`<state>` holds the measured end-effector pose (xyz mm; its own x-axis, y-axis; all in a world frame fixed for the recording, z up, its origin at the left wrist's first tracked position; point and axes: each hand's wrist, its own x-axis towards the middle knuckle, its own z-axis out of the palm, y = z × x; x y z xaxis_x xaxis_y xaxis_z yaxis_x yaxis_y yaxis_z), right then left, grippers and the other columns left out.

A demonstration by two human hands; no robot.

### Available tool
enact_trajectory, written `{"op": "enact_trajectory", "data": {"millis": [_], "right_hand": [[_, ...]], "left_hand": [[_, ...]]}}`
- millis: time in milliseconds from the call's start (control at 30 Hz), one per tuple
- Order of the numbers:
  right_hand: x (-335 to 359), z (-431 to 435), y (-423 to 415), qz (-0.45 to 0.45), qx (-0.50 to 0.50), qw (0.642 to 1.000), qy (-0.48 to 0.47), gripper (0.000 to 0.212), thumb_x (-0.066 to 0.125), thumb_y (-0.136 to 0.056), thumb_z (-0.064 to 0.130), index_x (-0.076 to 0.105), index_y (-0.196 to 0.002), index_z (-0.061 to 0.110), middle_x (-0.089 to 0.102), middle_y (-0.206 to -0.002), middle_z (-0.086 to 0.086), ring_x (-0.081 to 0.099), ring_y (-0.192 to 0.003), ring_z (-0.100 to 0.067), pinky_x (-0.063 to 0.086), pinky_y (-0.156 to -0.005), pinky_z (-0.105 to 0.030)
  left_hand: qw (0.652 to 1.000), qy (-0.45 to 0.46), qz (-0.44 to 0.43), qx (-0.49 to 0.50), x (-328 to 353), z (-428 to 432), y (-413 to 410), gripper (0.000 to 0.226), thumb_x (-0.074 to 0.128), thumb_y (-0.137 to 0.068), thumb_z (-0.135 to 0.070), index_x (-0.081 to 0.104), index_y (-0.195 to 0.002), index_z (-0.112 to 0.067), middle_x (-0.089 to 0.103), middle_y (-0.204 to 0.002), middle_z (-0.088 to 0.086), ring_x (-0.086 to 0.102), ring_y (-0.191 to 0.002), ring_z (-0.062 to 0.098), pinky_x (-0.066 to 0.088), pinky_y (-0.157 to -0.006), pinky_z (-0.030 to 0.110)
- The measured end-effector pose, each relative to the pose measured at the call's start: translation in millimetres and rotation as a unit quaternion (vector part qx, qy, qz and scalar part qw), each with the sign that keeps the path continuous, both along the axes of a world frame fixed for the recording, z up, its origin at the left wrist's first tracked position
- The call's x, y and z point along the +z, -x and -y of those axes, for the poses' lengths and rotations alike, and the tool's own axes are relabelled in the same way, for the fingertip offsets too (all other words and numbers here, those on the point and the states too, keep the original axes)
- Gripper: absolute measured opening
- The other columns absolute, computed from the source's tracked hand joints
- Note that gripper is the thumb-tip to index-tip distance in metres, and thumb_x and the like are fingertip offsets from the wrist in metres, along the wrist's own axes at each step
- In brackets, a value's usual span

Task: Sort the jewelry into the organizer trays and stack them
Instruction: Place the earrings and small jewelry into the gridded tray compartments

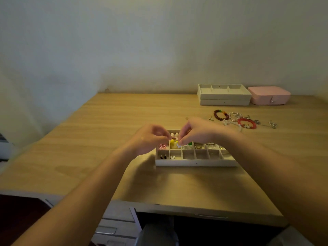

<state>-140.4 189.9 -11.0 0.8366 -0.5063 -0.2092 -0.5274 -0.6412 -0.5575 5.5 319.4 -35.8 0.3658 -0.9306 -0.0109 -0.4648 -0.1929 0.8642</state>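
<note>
Sorting is part-way through, by my judgement. The white compartmented organizer tray (195, 162) sits at the centre of the light wooden bench (106, 139). Its back and middle rows already hold pieces: a pink looped item (162, 147) at nine o'clock in the tray, a yellow lump-shaped piece (173, 144) beside it, then green and metal bits toward three o'clock. In the front row, only the two cells at the nine o'clock end are filled, one with dark studs (163, 157); the others look vacant.

The left hand (150, 137) and right hand (197, 132) meet above the tray's ten o'clock corner. The right grip is pinched nearly closed on a small pale piece (178, 143) at its fingertips. The left grip is curled just as tight against it, but I cannot tell whether it holds the same piece or nothing.

Left to do: the loose pile at two o'clock from the tray, well apart, with a brown bead bracelet (220, 115), a red bangle bracelet (246, 123) and tangled silver pieces (272, 124). A pair of stacked white trays (224, 102) waits at one o'clock by the wall; the top one looks vacant. The near tray is not stacked yet.
</note>
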Motion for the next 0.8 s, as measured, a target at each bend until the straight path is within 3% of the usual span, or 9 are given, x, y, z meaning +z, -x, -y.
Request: {"op": "enact_trajectory", "data": {"millis": [100, 167, 233, 333, 633, 800], "right_hand": [[-6.6, -4.1, -3.2, -0.023, 0.010, 0.999, 0.029, 0.003, 0.079, -0.086, 0.026, 0.078, -0.083, 0.026, 0.071, -0.083, 0.008, 0.063, -0.084, -0.010, 0.050, -0.070, -0.026], [-9.5, -7.6, -4.1, -0.033, 0.024, 0.998, 0.047, 0.010, 0.078, -0.087, 0.026, 0.077, -0.077, 0.029, 0.070, -0.077, 0.010, 0.061, -0.078, -0.007, 0.043, -0.063, -0.023], [-12.1, -10.7, -5.1, -0.042, 0.034, 0.996, 0.066, 0.015, 0.077, -0.088, 0.025, 0.074, -0.074, 0.031, 0.068, -0.075, 0.010, 0.059, -0.074, -0.006, 0.039, -0.060, -0.021], [-16.3, -13.1, -6.7, -0.044, 0.037, 0.995, 0.087, 0.021, 0.076, -0.087, 0.023, 0.072, -0.068, 0.032, 0.068, -0.070, 0.010, 0.060, -0.071, -0.007, 0.040, -0.057, -0.021], [-19.6, -21.4, -9.9, -0.084, 0.055, 0.985, 0.144, 0.016, 0.068, -0.085, 0.017, 0.079, -0.075, 0.011, 0.066, -0.067, -0.007, 0.061, -0.065, -0.021, 0.048, -0.057, -0.032], [-19.7, -36.8, -9.4, -0.084, 0.032, 0.968, 0.236, 0.027, 0.065, -0.086, 0.013, 0.055, -0.063, 0.022, 0.055, -0.064, 0.000, 0.061, -0.069, -0.023, 0.060, -0.067, -0.039]], "left_hand": [[0.998, -0.017, 0.046, -0.031, -6.5, -1.0, -3.8, 0.015, 0.068, -0.077, -0.019, 0.078, -0.072, -0.029, 0.066, -0.069, -0.005, 0.055, -0.066, 0.007, 0.044, -0.064, 0.024], [0.994, -0.042, 0.086, -0.044, -11.4, 0.6, -3.7, 0.023, 0.064, -0.075, -0.021, 0.076, -0.064, -0.037, 0.054, -0.059, -0.009, 0.046, -0.061, 0.009, 0.036, -0.058, 0.026], [0.990, -0.059, 0.112, -0.056, -15.5, 1.9, -1.8, 0.032, 0.065, -0.083, -0.010, 0.076, -0.066, -0.035, 0.047, -0.052, -0.011, 0.039, -0.056, 0.010, 0.030, -0.055, 0.026], [0.985, -0.069, 0.144, -0.066, -16.3, 0.1, -0.6, 0.027, 0.063, -0.086, -0.009, 0.077, -0.075, -0.029, 0.050, -0.058, -0.004, 0.041, -0.059, 0.012, 0.032, -0.057, 0.028], [0.981, -0.074, 0.168, -0.066, -14.8, -3.0, 0.6, 0.026, 0.063, -0.086, -0.012, 0.078, -0.078, -0.032, 0.049, -0.059, -0.010, 0.042, -0.058, 0.009, 0.033, -0.057, 0.027], [0.982, -0.074, 0.164, -0.059, -14.5, -3.2, 1.4, 0.028, 0.062, -0.086, -0.011, 0.075, -0.076, -0.034, 0.049, -0.057, -0.012, 0.043, -0.056, 0.007, 0.034, -0.057, 0.027]]}}
